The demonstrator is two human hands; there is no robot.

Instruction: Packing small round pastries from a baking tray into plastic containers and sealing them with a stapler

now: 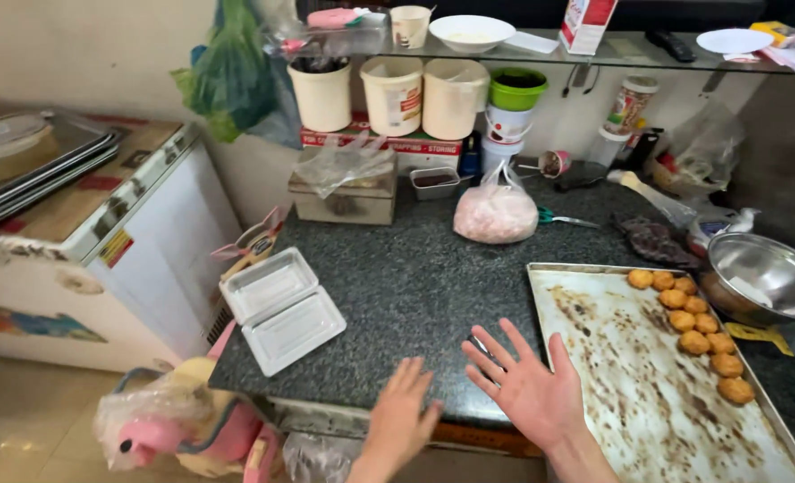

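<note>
My left hand (404,413) hovers palm-down over the front edge of the dark granite counter (433,268), fingers apart and empty. My right hand (527,385) is raised beside it, palm up and fingers spread, holding nothing, just left of a large stained baking tray (630,376). Several golden fried balls (697,326) lie in a line along the tray's right side. An open clear plastic clamshell box (281,309) sits empty on the counter's left corner.
A steel bowl (764,277) stands right of the tray. A tied bag of pink food (496,215), scissors (563,218), tubs (393,94) and a glass shelf (541,45) line the back wall. A white chest freezer (102,233) stands left; a pink toy (183,425) below.
</note>
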